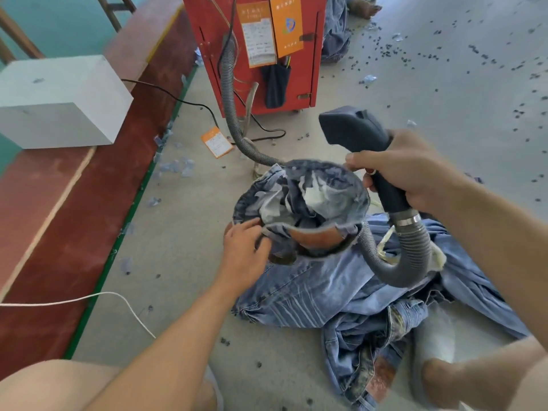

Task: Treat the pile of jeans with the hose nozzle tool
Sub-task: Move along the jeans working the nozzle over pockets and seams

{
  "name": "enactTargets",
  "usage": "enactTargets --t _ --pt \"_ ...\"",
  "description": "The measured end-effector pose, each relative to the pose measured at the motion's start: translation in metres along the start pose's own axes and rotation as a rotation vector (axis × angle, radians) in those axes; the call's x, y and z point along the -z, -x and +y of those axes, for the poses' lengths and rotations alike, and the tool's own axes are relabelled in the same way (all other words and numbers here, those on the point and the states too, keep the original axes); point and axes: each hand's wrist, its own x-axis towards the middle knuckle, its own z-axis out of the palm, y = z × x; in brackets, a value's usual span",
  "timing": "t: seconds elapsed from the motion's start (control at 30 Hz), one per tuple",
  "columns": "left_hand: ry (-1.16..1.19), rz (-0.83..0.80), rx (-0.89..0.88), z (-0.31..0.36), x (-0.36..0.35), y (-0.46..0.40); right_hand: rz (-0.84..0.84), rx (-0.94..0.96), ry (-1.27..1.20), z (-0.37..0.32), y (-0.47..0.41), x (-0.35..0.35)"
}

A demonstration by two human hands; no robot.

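A pile of blue jeans (341, 295) lies on the grey floor in front of me. One pair (299, 200) is lifted with its waistband spread open, showing white pocket linings and a brown patch. My left hand (246, 247) grips the near left edge of that waistband. My right hand (406, 170) grips the dark handle of the hose nozzle tool (353, 129), its flat head pointing up and left above the open waist. The ribbed grey hose (415, 253) loops down from the handle over the pile.
A red machine cabinet (308, 78) with orange tags stands behind, with the grey hose (228, 93) running from it. A white block (59, 105) sits on a red ledge at left. A white cord (89, 298), an orange tag (216, 142) and dark scraps lie on the floor.
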Motion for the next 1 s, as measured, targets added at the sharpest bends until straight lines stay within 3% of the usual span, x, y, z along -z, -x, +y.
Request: enactTargets --t 0.1,0.27,0.43,0.53,0.63,0.7,0.8,0.87,0.93,1.0 --pt "0.388 0.126 0.385 0.006 0.022 -0.01 0.037 0.11 0.214 -0.005 0.002 0.007" --pt "0.929 0.174 0.65 0.004 0.026 0.0 0.074 0.293 0.54 -0.006 0.007 0.029" --pt "0.963 -0.015 0.621 -0.001 0.021 0.014 0.11 0.391 0.702 -0.002 0.014 0.036" --pt "0.962 -0.145 0.554 -0.004 0.021 0.021 0.018 0.402 0.82 0.006 0.022 0.038" --pt "1.171 -0.193 0.572 -0.013 0.026 0.018 -0.083 0.406 0.918 0.017 0.031 0.038" --pt "1.354 -0.289 0.673 -0.012 0.028 0.01 -0.097 0.407 0.941 0.022 0.034 0.04" --pt "1.26 -0.551 0.748 0.004 0.021 -0.005 -0.068 0.394 0.95 0.027 0.031 0.046" --pt "0.994 -0.56 0.735 0.02 0.012 -0.013 -0.047 0.381 0.943 0.028 0.028 0.049" --pt "0.852 -0.399 0.662 0.023 0.002 -0.026 -0.025 0.374 0.934 0.031 0.025 0.052" --pt "0.875 -0.239 0.539 0.02 0.006 -0.039 -0.008 0.381 0.912 0.032 0.023 0.057"
